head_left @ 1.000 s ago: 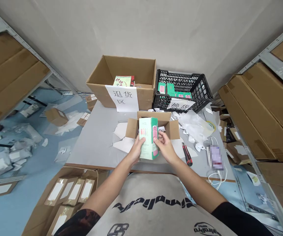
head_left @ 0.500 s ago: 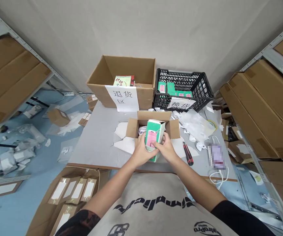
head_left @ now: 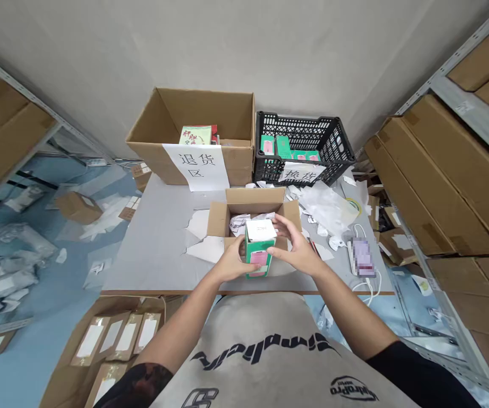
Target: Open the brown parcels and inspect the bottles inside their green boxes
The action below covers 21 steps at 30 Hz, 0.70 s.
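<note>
My left hand (head_left: 232, 262) is closed round the lower side of a small green and pink product box (head_left: 258, 249) that stands upright at the near edge of the grey table (head_left: 159, 243). My right hand (head_left: 297, 247) touches the box's right side with its fingers spread above the white top. Just behind the product box sits a small open cardboard box (head_left: 252, 212) with crumpled white paper inside.
A large open carton (head_left: 197, 136) with a white paper sign and a black plastic crate (head_left: 299, 148) holding green boxes stand at the table's back. White wrappers, a red and black tool and a phone (head_left: 362, 256) with a cable lie to the right. Cartons fill shelves on both sides.
The product box has been turned upright, its white top now facing up, and lowered toward the table. My right hand has loosened and its fingers have spread. The view has shifted a little.
</note>
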### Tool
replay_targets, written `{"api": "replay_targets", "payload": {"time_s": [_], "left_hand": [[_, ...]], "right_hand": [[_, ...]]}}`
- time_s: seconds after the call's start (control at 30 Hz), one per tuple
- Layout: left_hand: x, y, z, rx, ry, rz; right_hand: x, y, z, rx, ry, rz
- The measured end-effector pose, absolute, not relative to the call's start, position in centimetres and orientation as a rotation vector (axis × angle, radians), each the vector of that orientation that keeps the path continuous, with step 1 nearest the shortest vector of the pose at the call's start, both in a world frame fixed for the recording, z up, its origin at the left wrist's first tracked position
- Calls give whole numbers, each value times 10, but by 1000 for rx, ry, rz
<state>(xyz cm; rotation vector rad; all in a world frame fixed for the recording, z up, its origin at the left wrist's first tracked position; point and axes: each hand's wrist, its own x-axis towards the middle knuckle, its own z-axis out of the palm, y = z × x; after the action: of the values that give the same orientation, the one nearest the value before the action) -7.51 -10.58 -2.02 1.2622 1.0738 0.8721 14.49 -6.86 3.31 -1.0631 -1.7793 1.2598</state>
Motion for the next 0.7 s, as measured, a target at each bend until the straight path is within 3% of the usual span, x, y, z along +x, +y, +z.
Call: {"api": "replay_targets", "payload": {"time_s": [0.17,0.4,0.6,0.7], "left_hand": [[-74,-108,-25,1445,1094,800],[-69,-112,-29,1594,1158,734],[-66,-112,-29,1584,1219,695],[-64,-114,-28,1649,1299,628]], "right_hand": [[157,-53,60,-1062,-1944,1152],[146,-52,42,-1363,-1552,910],[153,-67,73,-1124,-2277,742],[155,-72,79,-1205,-2478,602]]}}
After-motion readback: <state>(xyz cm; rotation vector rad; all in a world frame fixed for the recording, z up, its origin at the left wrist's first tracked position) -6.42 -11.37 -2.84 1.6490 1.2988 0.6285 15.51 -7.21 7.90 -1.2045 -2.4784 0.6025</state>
